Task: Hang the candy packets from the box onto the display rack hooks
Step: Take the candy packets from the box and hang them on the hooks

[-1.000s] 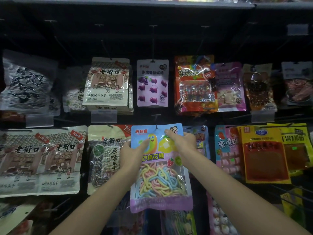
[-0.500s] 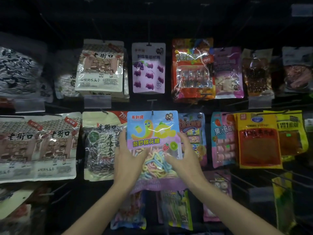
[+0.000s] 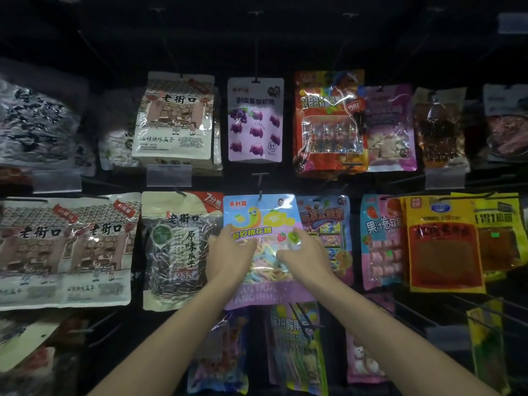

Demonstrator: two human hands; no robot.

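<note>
A blue and purple candy packet (image 3: 261,217) with pastel candy strips hangs from a display rack hook (image 3: 260,184) in the middle row. Its top hole sits on the hook's wire. My left hand (image 3: 228,254) lies flat on the packet's left side. My right hand (image 3: 305,258) lies flat on its right side, with the fingers spread over the clear window. Both hands press on the packet and cover part of its middle. No box is in view.
Other snack packets fill the dark rack: a seed bag (image 3: 178,247) at the left, a blue candy packet (image 3: 328,224) at the right, a purple grape packet (image 3: 255,120) above. More packets (image 3: 297,347) hang below. Bare wire hooks (image 3: 457,307) stick out at lower right.
Both hands slid down from the packet's top corners to its middle. The packet moved back toward the rack and now hangs on the hook. The view tilted slightly.
</note>
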